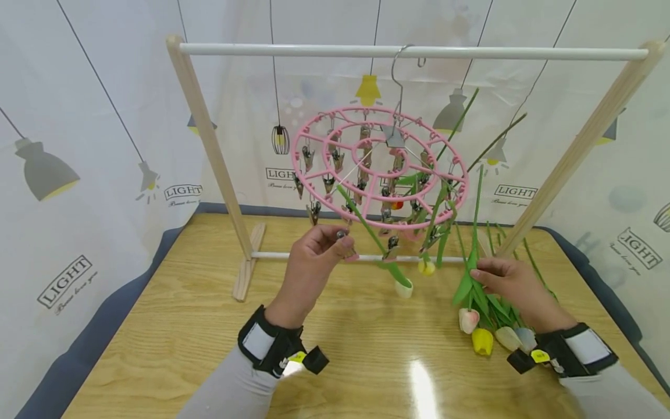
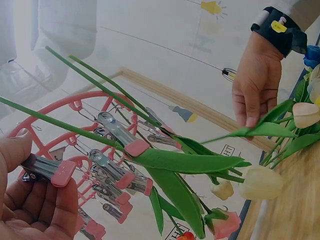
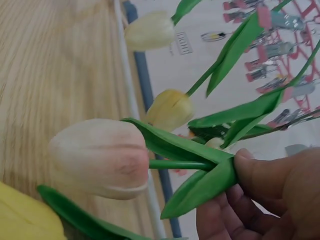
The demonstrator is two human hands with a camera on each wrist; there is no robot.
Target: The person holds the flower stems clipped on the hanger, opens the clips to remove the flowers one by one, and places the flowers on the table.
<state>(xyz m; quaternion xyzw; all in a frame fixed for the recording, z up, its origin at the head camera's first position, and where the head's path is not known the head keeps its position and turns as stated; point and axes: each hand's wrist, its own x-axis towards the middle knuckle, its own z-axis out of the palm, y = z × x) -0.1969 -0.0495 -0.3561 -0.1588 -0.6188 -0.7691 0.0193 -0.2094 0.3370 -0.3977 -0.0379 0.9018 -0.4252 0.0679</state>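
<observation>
A round pink clip hanger [image 1: 370,202] hangs by its metal hook from a white rail. My left hand [image 1: 313,265] pinches one of its metal clips [image 2: 47,169], a clip with pink tips, at the hanger's near edge. In my right hand [image 1: 515,291], a pale pink tulip [image 3: 102,159] is held by its stem and leaves, head down, over the right side of the table. Several tulips hang head down from other clips, among them a white tulip [image 1: 404,289] and a pale yellow one [image 1: 426,267].
More tulips lie at the right beside my right hand, including a yellow tulip [image 1: 482,342]. The hanger's rail [image 1: 293,50] rests on wooden side posts [image 1: 211,145] standing on the wooden table [image 1: 173,331]. A printed curtain [image 1: 120,70] rises behind.
</observation>
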